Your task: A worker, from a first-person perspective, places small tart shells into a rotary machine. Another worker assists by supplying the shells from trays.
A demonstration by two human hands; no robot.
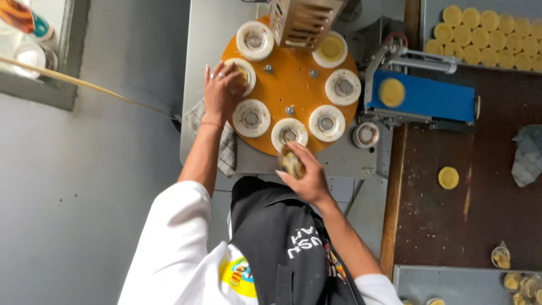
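An orange round turntable (291, 85) carries several white ring moulds. My left hand (221, 90) rests on the mould at its left edge (247, 73), fingers pressing a yellow dough piece into it. My right hand (302, 172) is closed around a small stack of clear cups (292, 162), held just below the nearest mould (289, 134). One mould at the top right (331, 49) has yellow dough in it, under a metal press head (305, 20).
A blue conveyor belt (429, 96) to the right carries a yellow dough disc (391, 92). Another disc (449, 177) lies on the brown table. A tray of several discs (491, 31) sits top right. Filled cups (522, 279) stand bottom right. A checked cloth (227, 147) hangs near my left forearm.
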